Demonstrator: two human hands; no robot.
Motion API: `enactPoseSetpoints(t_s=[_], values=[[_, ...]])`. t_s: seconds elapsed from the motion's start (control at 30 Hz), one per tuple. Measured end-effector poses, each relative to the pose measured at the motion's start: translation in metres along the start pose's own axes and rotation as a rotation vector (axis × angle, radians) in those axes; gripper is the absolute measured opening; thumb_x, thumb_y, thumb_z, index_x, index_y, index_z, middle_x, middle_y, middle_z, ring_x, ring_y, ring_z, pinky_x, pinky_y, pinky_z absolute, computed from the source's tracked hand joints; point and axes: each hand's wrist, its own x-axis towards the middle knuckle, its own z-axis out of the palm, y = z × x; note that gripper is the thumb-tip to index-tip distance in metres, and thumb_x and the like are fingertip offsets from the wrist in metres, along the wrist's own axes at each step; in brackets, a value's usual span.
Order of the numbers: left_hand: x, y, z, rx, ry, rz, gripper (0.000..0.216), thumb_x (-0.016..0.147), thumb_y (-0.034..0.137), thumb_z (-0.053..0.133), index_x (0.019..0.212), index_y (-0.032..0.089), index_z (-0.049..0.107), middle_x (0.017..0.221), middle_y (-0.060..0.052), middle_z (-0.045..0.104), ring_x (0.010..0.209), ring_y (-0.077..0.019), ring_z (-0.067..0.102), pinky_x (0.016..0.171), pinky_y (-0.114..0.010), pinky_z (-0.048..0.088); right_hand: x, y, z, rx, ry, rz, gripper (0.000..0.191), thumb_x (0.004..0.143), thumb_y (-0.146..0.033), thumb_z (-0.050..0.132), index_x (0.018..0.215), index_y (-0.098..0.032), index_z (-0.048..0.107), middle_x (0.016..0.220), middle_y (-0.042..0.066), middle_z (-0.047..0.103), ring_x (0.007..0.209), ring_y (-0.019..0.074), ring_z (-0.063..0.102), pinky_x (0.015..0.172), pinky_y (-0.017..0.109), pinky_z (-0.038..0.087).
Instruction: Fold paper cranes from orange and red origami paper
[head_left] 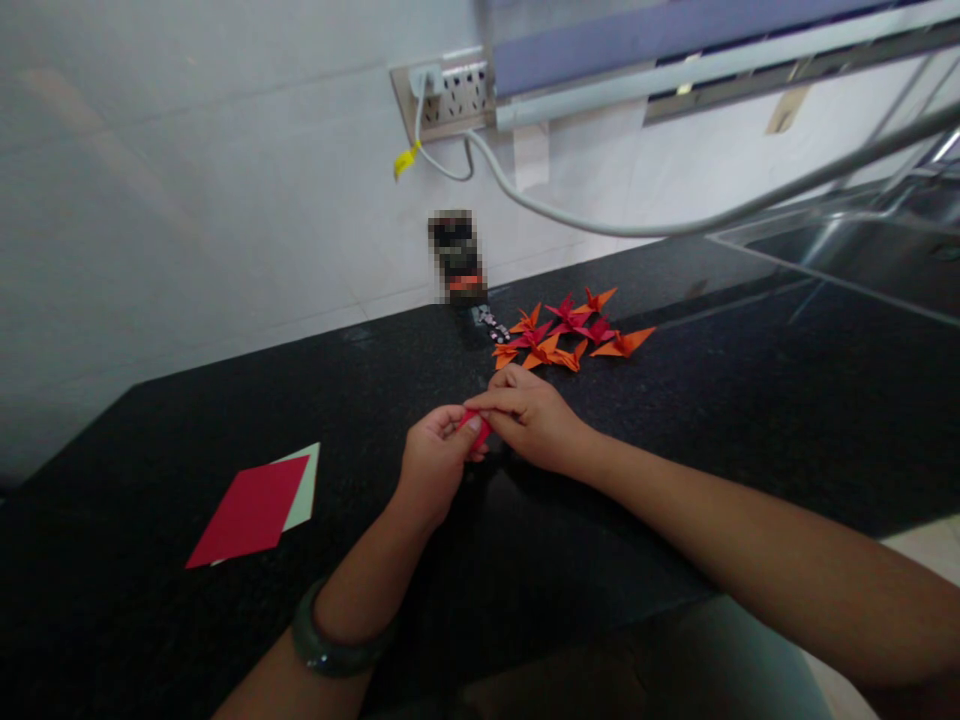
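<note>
A small folded piece of red paper [477, 430] is held between my two hands above the dark countertop. My left hand [436, 455] pinches it with the thumb on top and the fingers beneath. On its upper edge, the thumb and index finger of my right hand [536, 420] press together. Fingers cover much of the paper, so its full shape is hidden. Just beyond my right hand lie several folded paper cranes [551, 350], some orange and some red. To the left rests a stack of flat paper, a red sheet [251, 510] over a pale green sheet [306, 495].
A phone-like object [457, 255], blurred out, leans on the tiled wall with a patterned strap [491, 325] by it. Above, a power socket [454, 95] has a plug in it, and a grey cable [600, 225] runs right. A metal sink [862, 255] is at the right.
</note>
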Motion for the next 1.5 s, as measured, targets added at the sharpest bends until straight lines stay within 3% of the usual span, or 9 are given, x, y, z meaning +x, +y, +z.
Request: enactPoseSetpoints(t_s=[0.43,0.77,1.03,1.5], values=[[0.000,0.001,0.000,-0.028,-0.007,-0.006,0.018,0.063,0.026,0.066,0.073,0.013,0.057,0.055,0.003,0.058,0.047,-0.0073,0.052,0.047,-0.018,0.043,0.000,-0.005,-0.001,0.019,-0.034,0.027,0.020,0.078,-0.012,0.051,0.087,-0.017,0.067,0.077,0.003,0.051,0.075,0.0131,0.049,0.066,0.025,0.041],[-0.002,0.001,0.001,-0.026,-0.014,-0.036,0.021,0.062,0.027,0.067,0.075,0.013,0.058,0.054,0.002,0.060,0.047,-0.0072,0.052,0.049,-0.019,0.043,0.002,-0.012,-0.004,0.054,-0.052,0.074,0.006,0.073,-0.012,0.057,0.072,-0.015,0.062,0.076,0.002,0.051,0.076,0.0131,0.049,0.069,0.026,0.041],[0.000,0.000,0.001,-0.065,-0.032,-0.045,0.021,0.063,0.027,0.067,0.075,0.012,0.058,0.054,0.002,0.059,0.046,-0.0071,0.052,0.047,-0.019,0.042,0.003,-0.012,-0.005,0.054,-0.059,0.091,0.016,0.074,-0.014,0.057,0.059,-0.015,0.061,0.072,0.001,0.049,0.070,0.0114,0.048,0.064,0.024,0.040],[0.000,0.000,0.000,-0.096,-0.064,-0.049,0.018,0.065,0.024,0.064,0.078,0.012,0.059,0.058,0.001,0.061,0.049,-0.0073,0.054,0.050,-0.019,0.044,0.003,-0.010,-0.005,0.074,-0.012,0.118,0.022,0.076,-0.013,0.055,0.054,-0.014,0.057,0.068,0.001,0.051,0.068,0.0106,0.049,0.062,0.023,0.040]])
